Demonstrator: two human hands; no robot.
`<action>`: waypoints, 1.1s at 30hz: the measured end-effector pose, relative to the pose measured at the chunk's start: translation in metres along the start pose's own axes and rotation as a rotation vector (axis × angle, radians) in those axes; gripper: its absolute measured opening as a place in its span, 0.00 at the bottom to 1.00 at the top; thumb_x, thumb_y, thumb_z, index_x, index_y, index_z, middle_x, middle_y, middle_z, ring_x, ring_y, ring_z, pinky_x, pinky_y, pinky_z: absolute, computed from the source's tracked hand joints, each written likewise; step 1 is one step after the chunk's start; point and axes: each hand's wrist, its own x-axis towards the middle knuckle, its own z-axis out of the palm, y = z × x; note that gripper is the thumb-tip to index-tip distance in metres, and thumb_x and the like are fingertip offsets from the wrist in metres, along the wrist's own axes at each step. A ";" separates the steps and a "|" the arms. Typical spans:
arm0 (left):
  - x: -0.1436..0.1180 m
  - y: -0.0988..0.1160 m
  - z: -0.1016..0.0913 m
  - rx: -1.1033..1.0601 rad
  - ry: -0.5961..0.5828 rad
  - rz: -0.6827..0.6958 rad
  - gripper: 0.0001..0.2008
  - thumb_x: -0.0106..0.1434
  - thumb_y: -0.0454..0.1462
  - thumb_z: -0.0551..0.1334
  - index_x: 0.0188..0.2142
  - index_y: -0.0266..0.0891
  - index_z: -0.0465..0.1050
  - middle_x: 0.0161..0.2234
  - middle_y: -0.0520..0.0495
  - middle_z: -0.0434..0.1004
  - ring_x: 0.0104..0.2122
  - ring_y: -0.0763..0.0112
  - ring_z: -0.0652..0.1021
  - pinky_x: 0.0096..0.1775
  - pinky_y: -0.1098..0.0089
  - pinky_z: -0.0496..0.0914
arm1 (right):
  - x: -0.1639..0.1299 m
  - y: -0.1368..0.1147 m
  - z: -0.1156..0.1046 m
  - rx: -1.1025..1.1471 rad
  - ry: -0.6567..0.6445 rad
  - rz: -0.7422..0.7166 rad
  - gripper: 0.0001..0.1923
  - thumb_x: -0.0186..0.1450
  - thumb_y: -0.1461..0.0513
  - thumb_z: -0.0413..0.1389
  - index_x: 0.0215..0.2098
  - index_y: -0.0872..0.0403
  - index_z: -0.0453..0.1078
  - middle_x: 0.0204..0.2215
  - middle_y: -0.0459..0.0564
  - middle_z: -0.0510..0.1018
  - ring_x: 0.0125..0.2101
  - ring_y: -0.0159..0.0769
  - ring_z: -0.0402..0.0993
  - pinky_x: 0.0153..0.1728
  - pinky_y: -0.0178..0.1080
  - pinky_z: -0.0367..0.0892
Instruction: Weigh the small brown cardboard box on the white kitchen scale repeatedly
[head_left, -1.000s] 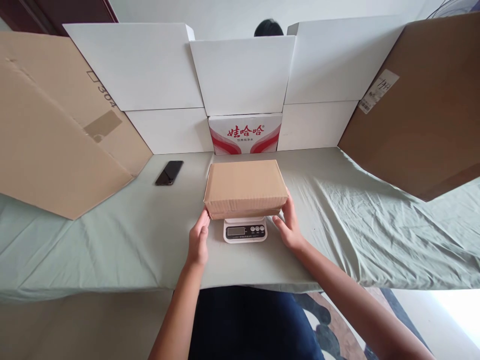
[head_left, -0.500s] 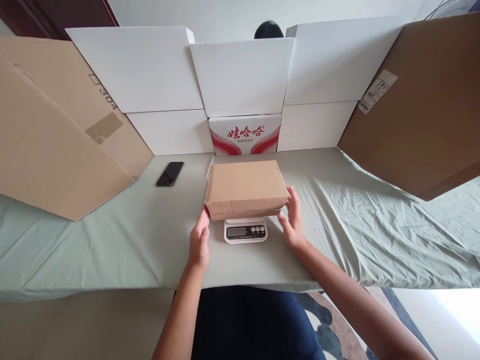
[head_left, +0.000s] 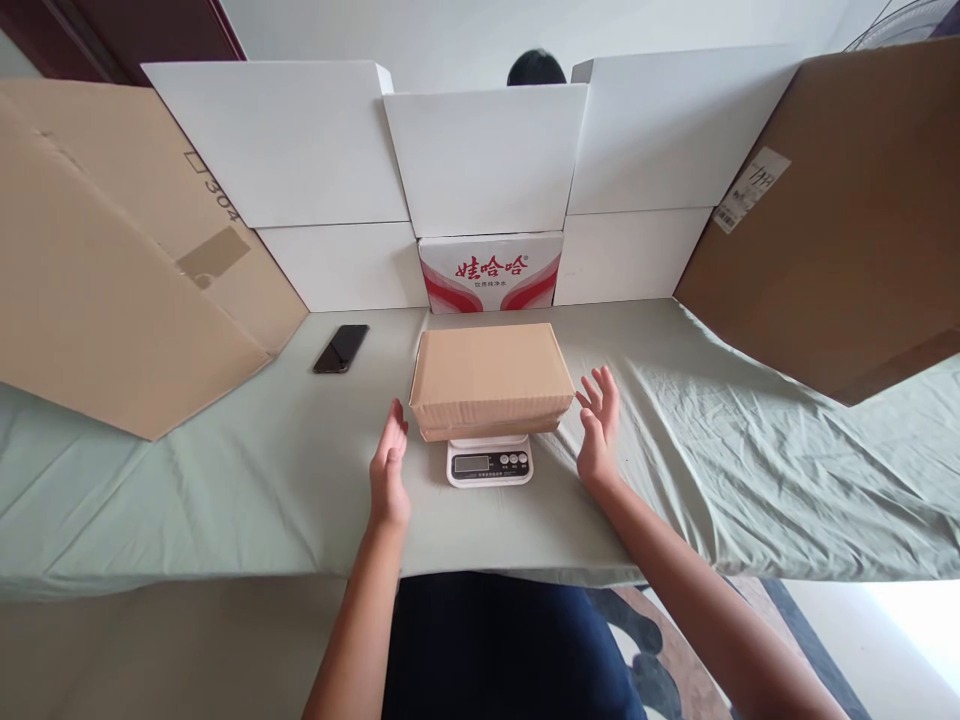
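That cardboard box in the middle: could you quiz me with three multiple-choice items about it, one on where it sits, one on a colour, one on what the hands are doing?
1. Where does the brown cardboard box rest?
A. on the white scale
B. on the phone
C. in the person's lap

2. What colour is the cloth over the table?
A. red
B. pale green
C. black

3. How do the left hand and right hand stand to the box?
A. both grip it
B. only the right grips it
C. both open, apart from it

Answers:
1. A, the scale's display pokes out under the box's near edge.
2. B, the wrinkled cloth is pale green all over.
3. C, there is a gap on each side and the fingers are spread.
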 end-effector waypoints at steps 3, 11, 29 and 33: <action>0.000 0.000 0.001 0.007 0.010 -0.018 0.33 0.71 0.56 0.54 0.70 0.47 0.63 0.74 0.44 0.58 0.74 0.53 0.59 0.72 0.55 0.57 | 0.000 0.000 0.000 0.006 -0.038 0.018 0.33 0.71 0.44 0.51 0.72 0.32 0.51 0.74 0.48 0.55 0.73 0.56 0.55 0.70 0.69 0.54; 0.001 -0.001 0.001 0.018 0.013 -0.040 0.35 0.70 0.57 0.55 0.70 0.46 0.63 0.73 0.43 0.59 0.73 0.53 0.60 0.72 0.55 0.57 | -0.002 -0.001 0.001 0.036 -0.099 0.082 0.32 0.70 0.43 0.52 0.71 0.34 0.55 0.75 0.49 0.56 0.73 0.55 0.55 0.72 0.68 0.53; -0.007 -0.003 0.002 0.044 -0.119 -0.160 0.41 0.67 0.62 0.55 0.70 0.39 0.65 0.71 0.35 0.63 0.73 0.45 0.60 0.72 0.48 0.56 | -0.016 -0.021 0.017 0.130 -0.307 0.073 0.37 0.71 0.43 0.51 0.75 0.40 0.50 0.75 0.49 0.57 0.74 0.54 0.54 0.72 0.61 0.56; 0.022 0.013 0.009 0.013 -0.135 -0.123 0.41 0.67 0.61 0.56 0.70 0.39 0.63 0.72 0.34 0.62 0.72 0.46 0.61 0.72 0.48 0.56 | 0.006 -0.031 0.030 0.089 -0.292 0.043 0.44 0.70 0.42 0.53 0.77 0.40 0.40 0.77 0.48 0.49 0.74 0.54 0.53 0.71 0.60 0.58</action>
